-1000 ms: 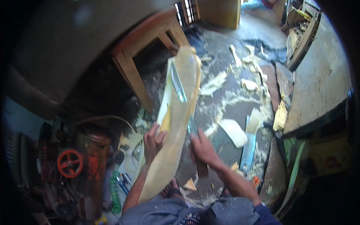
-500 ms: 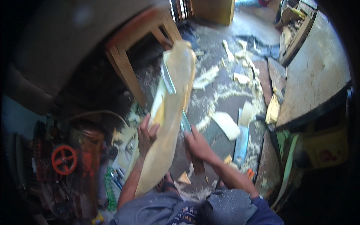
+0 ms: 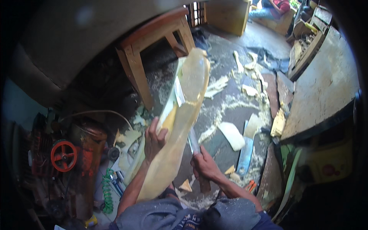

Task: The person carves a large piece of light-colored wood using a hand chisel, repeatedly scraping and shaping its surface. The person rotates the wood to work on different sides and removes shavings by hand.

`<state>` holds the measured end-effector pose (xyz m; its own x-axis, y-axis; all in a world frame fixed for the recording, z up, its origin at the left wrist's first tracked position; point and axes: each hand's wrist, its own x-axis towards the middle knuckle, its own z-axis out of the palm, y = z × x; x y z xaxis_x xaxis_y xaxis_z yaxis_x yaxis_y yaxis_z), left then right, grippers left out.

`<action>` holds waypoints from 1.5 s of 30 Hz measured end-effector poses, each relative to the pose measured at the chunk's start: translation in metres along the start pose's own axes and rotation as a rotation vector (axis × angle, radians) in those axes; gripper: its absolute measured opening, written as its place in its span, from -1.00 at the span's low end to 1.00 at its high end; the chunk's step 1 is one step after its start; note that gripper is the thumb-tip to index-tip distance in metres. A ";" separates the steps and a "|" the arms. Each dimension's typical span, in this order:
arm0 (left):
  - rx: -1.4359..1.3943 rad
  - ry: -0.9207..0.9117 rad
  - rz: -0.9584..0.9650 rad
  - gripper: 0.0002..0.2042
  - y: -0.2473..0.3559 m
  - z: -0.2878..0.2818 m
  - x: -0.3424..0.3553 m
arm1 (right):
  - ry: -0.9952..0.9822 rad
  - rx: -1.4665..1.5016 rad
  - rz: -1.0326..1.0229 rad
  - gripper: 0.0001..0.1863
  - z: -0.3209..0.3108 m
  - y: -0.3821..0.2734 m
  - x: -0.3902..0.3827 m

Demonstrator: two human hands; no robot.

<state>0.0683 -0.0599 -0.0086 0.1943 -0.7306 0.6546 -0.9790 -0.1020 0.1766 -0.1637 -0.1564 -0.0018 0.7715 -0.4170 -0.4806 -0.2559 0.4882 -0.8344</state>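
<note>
My left hand (image 3: 155, 140) grips a long, wavy, beige translucent piece (image 3: 165, 168) by its left edge, holding it upright and tilted away from me. Pale cream and yellow material (image 3: 168, 120) shows along that edge, and a shiny narrow strip (image 3: 179, 92) lies on its upper part. My right hand (image 3: 203, 165) is closed round the handle of a long flat blade (image 3: 193, 140), which is just beside the piece's right edge; whether they touch I cannot tell.
A wooden stool (image 3: 138, 46) stands ahead; a red-wheeled compressor (image 3: 90, 165) is at left. Cream offcuts (image 3: 230, 136) and shavings litter the floor (image 3: 226, 115), near a blue flat tool (image 3: 243, 157). A large board (image 3: 318, 92) leans at right. A seated person (image 3: 278, 9) is at the back.
My right hand and the blade have moved down toward my body, below where they were along the piece's edge. The view has shifted slightly, bringing more of the seated person into sight.
</note>
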 end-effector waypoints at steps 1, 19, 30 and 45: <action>-0.031 0.044 0.074 -0.29 -0.003 0.001 0.001 | -0.075 0.065 0.031 -0.74 -0.002 0.003 -0.003; 0.300 -0.131 -0.126 -0.36 0.058 0.022 0.026 | 0.222 0.130 -0.107 -0.41 0.000 -0.043 -0.005; 0.194 -0.120 -0.294 -0.25 0.083 0.042 0.039 | 0.231 0.219 -0.282 -0.22 -0.008 -0.036 -0.006; 0.072 -0.211 -0.386 -0.13 0.033 -0.026 0.055 | 1.289 -1.152 0.287 -0.29 -0.226 0.101 -0.301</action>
<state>0.0482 -0.0853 0.0524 0.5368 -0.7505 0.3854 -0.8405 -0.4355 0.3224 -0.5536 -0.1549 -0.0026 -0.1359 -0.9896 -0.0462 -0.9758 0.1418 -0.1666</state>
